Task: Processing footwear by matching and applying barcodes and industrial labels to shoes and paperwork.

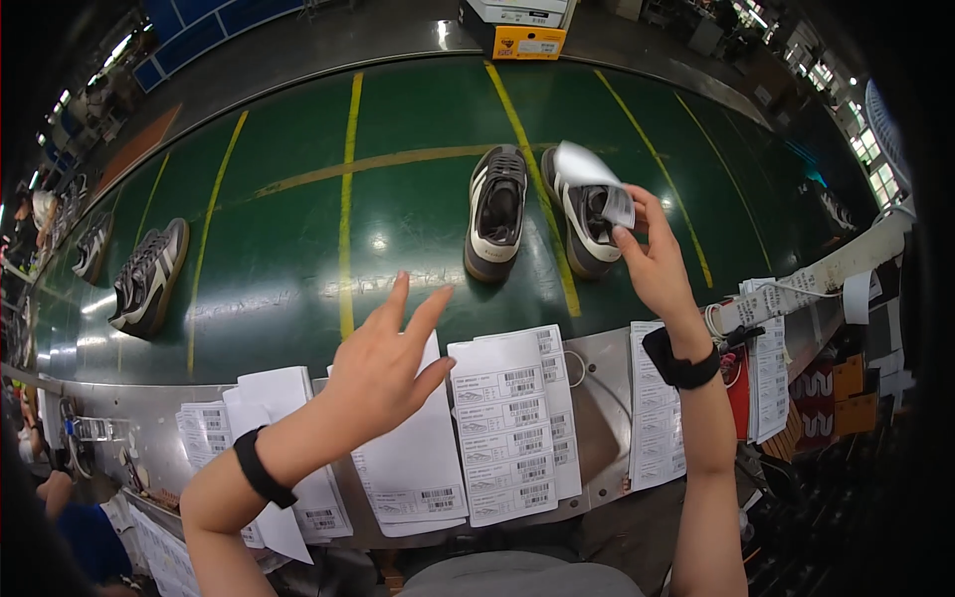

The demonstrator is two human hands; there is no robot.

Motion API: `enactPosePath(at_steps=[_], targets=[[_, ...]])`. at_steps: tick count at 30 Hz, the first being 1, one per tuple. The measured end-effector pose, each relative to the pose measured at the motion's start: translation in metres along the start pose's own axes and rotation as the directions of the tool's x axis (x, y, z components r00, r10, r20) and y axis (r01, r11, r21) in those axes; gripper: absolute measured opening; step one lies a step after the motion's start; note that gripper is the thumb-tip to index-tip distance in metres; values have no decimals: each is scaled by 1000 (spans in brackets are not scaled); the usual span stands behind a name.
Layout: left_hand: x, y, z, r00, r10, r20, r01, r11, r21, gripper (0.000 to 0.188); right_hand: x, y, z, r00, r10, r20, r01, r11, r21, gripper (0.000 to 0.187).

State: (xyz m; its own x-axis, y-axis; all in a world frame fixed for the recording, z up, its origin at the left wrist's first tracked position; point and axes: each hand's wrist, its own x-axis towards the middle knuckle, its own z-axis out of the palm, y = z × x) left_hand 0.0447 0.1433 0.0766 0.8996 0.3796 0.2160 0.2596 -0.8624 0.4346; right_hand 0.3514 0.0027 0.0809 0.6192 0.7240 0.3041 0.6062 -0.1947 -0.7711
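Paper (587, 165), curled, in right hand (657, 261)

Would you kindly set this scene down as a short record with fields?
Left hand: spread open, holding nothing, near paper sheets
Right hand: holding a curled white slip at the right shoe
Beside that: left shoe, dark with white stripes
Far left: more shoes
Surface: green, yellow lines
Wrists: black band on each
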Motion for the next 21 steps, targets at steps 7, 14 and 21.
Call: enactPosePath(at_steps=[7,14,21], targets=[[133,-42,104,994,-98,-53,99,995,16,55,87,89,-6,943,-153,295,249,914,-321,96],[132,-53,49,985,-169,-26,171,960,223,33,126,96,4,865,-237,443,439,785,-437,92],[101,17,16,996,64,62,-58,993,-98,85,73,21,39,798,-364,481,516,825,-231,77]])
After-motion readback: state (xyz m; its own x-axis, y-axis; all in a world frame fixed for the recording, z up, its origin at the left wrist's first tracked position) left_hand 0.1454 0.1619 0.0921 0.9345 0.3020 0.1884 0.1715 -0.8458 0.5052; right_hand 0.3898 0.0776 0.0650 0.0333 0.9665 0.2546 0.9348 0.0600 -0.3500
